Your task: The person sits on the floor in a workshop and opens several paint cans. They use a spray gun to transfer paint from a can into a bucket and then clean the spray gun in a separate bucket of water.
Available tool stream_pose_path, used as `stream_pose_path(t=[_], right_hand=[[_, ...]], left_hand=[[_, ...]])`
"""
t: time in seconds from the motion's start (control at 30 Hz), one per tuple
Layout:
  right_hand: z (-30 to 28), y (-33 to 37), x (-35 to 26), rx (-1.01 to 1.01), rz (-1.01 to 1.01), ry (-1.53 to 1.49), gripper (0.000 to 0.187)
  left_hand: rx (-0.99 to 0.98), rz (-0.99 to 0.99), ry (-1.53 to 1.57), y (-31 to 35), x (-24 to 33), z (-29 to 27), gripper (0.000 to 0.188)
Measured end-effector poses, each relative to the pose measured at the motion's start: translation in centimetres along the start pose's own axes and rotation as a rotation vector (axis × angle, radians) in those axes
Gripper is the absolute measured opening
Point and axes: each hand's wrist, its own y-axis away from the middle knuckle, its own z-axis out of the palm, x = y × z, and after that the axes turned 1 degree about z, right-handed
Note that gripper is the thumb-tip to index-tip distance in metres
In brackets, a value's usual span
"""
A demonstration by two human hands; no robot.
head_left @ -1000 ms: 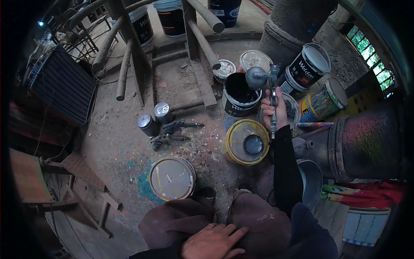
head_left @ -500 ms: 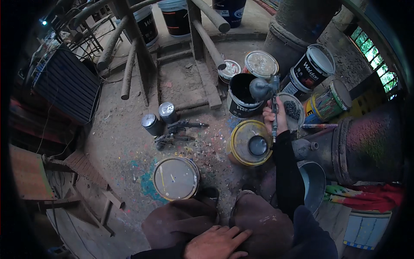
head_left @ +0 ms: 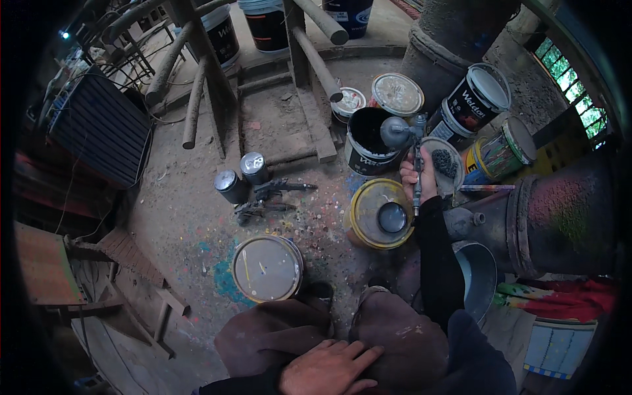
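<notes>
"Where's the spray gun [head_left: 419,135]?"

"In the right hand [head_left: 428,174], by the far right edge of the yellow-rimmed bucket [head_left: 357,227]. The fingers [head_left: 409,176] are wrapped firmly round its body."

"And the left hand [head_left: 329,368]?"

"On the near side of that bucket, palm down on the brown trousers [head_left: 401,329], fingers slightly apart."

"What else is about the bucket?"

"A dark round cup [head_left: 393,216] sits on its lid. Just beyond stands a lidless bucket, black inside [head_left: 370,128]. Two more spray guns [head_left: 268,189] lie to its left on the floor [head_left: 178,217], and a grey-lidded bucket [head_left: 266,270] stands left of it, slightly nearer us."
</notes>
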Motion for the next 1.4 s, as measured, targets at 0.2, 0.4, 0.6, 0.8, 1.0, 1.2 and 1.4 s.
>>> stream_pose_path(t=[0.2,0.4,0.6,0.8,1.0,1.2,1.4], right_hand=[[0.2,-0.6,-0.4,0.084,0.017,-0.046,0.040],[0.7,0.0,-0.6,0.103,0.038,-0.083,0.035],[2.3,1.0,-0.7,0.114,-0.019,0.165,0.032],[4.7,3.9,2.2,0.195,-0.367,1.001,0.043],[6.6,8.3,6.1,0.091,-0.779,1.687,0.046],[5.1,10.8,9.5,-0.135,-1.154,1.678,0.038],[3.6,11.6,10.0,-0.257,-1.225,1.766,0.042]], left_hand=[[-0.294,-0.050,-0.125,-0.4,-0.9,0.4,0.052],[0.014,0.001,-0.003,0.2,0.1,0.0,0.046],[0.032,0.024,0.008,0.2,-0.1,0.1,0.046],[0.033,0.024,-0.006,0.3,0.1,-0.1,0.046],[0.048,0.021,-0.019,0.5,0.0,-0.1,0.046],[0.056,0.014,-0.022,0.7,0.0,0.0,0.048],[0.022,0.034,0.000,0.1,0.4,-1.2,0.048]])
